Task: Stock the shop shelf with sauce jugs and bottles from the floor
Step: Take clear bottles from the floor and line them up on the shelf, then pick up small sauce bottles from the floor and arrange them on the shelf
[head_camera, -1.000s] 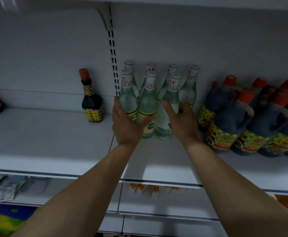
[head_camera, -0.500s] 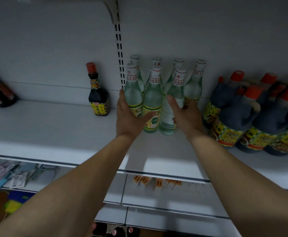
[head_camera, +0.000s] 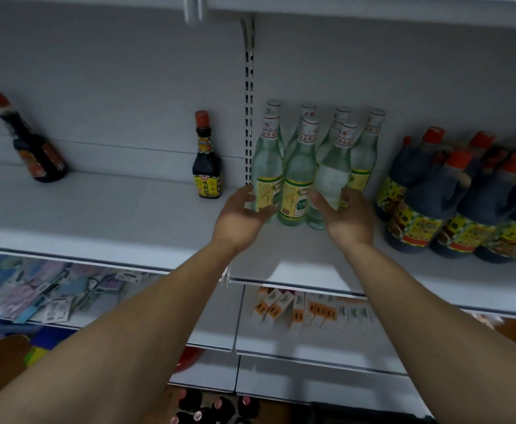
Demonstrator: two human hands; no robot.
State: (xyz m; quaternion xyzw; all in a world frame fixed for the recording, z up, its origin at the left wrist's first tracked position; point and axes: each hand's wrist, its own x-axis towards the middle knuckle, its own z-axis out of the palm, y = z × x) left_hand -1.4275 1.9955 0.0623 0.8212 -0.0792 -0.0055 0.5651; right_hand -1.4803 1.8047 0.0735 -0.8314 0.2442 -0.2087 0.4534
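Observation:
Several clear glass bottles (head_camera: 298,172) with white-and-red caps and yellow-green labels stand in two rows on the white shelf (head_camera: 97,215). My left hand (head_camera: 241,212) is at the base of the front left bottle, its fingers spread and brushing the label. At the base of the front right bottle is my right hand (head_camera: 345,215), thumb in front of the glass and fingers beside it, loosely apart. Dark sauce jugs (head_camera: 419,209) with red caps are packed to the right of the clear bottles. More dark bottles (head_camera: 214,408) with pink caps show on the floor between my arms.
A small dark bottle (head_camera: 207,166) stands left of the slotted upright (head_camera: 248,87). Another dark bottle (head_camera: 33,148) is at the far left of the shelf. The shelf below holds flat packets (head_camera: 45,298) and small orange-and-white boxes (head_camera: 296,307).
Both hands have drawn back a little from the clear bottles and loosened, the left palm turning upward. My view has swung left, bringing more of the far-left dark bottle into sight.

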